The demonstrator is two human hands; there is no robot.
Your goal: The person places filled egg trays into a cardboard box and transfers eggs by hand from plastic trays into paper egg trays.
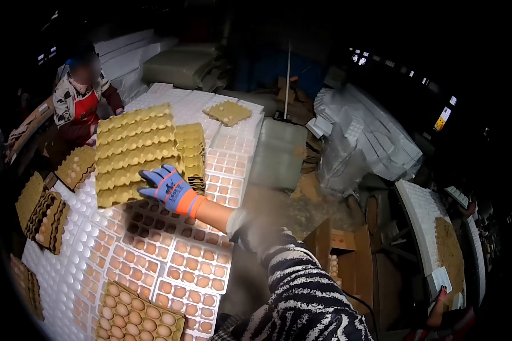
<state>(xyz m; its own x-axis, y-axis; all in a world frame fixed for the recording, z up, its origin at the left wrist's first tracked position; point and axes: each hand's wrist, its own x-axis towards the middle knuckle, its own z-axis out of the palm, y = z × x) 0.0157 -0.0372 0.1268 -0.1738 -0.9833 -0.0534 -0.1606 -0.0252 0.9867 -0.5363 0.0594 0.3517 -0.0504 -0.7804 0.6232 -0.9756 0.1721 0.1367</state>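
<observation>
My right hand (173,190), in a blue and orange work glove, reaches left from a striped sleeve. It grips the lower right part of a yellowish pulp egg tray (136,150), fingers spread over its ridged face. The egg tray is raised and tilted above the table; no eggs show on this side. Below it, white plastic trays (196,264) of brown eggs sit in rows. At the near edge lies a pulp tray full of eggs (133,315). Behind the raised tray stands a stack of pulp trays (192,150). My left hand does not show.
Across the table stands a person in a red apron (85,108). More pulp trays with eggs (51,221) lie at left, and another tray (227,112) at the far end. A cardboard box (350,258) stands on the floor at right. Another person's hand (442,292) is far right.
</observation>
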